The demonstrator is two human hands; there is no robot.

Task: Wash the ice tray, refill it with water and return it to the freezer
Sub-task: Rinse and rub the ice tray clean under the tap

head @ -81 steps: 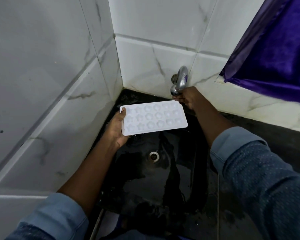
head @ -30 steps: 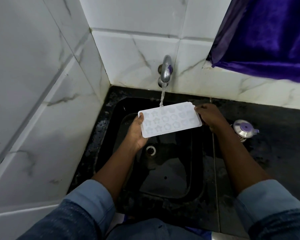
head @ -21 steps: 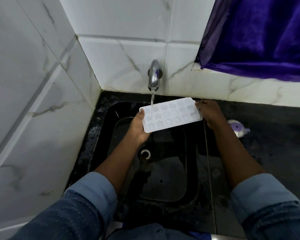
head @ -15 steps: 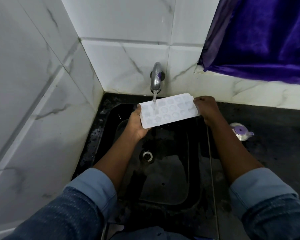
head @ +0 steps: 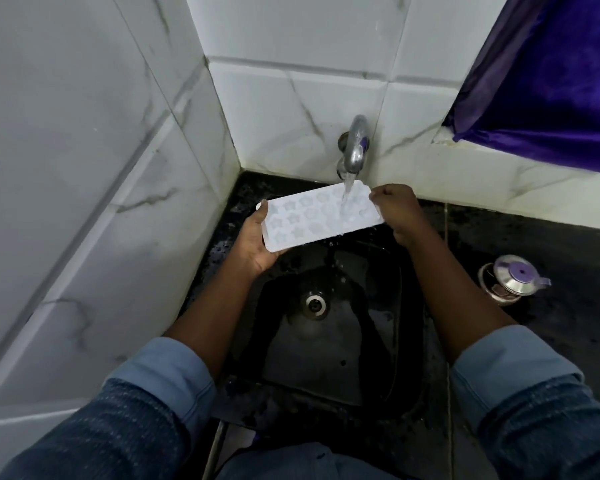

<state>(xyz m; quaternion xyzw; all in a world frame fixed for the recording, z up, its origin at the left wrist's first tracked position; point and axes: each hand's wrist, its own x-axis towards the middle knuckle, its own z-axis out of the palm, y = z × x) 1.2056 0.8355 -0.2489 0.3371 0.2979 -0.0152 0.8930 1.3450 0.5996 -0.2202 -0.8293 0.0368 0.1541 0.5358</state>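
A white ice tray (head: 312, 218) with star and round shaped cells is held level over the black sink (head: 326, 344). My left hand (head: 253, 240) grips its left short end from below. My right hand (head: 395, 209) pinches its right short end. Water streams from the chrome tap (head: 355, 148) on the back wall and lands on the tray's right-hand cells. Some water drips off the tray's front edge into the basin.
A drain (head: 314, 303) sits in the sink floor. On the black counter to the right lies a small steel lid with a purple knob (head: 515, 278). White marble tile walls close off the left and back. A purple cloth (head: 551, 77) hangs at upper right.
My right hand left the tap, which now runs, and took the tray's right end. The tray has shifted left, so the stream moved from its left cells to its right cells.
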